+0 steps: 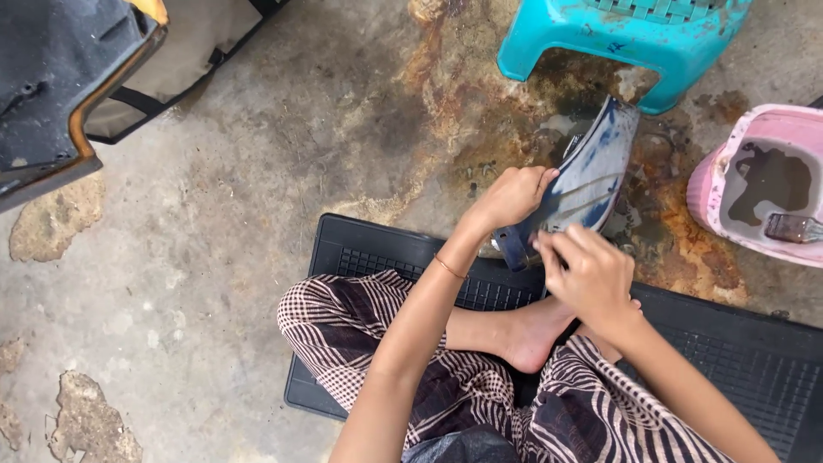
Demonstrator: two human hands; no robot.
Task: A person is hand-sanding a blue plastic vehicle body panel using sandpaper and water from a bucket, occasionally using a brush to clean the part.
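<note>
A bare concrete floor point(257, 171) is seen from above, cracked at the left and stained rust-brown towards the upper right. One black ribbed mat point(737, 351) is laid on it, and the crossed legs in checked and striped cloth are rested there. One turquoise plastic stool point(634, 39) is stood at the top edge, and one pink tub point(754, 184) is placed at the right edge, with dark liquid and one brush point(793, 228) inside. One blue-grey curved panel point(591, 176) is held tilted between stool and mat, its lower end near the mat's edge. The left hand point(512, 197) is closed around its left rim; the right hand point(587, 274) is curled against its lower end, fingers bent. Open floor is left to the left of the mat.
</note>
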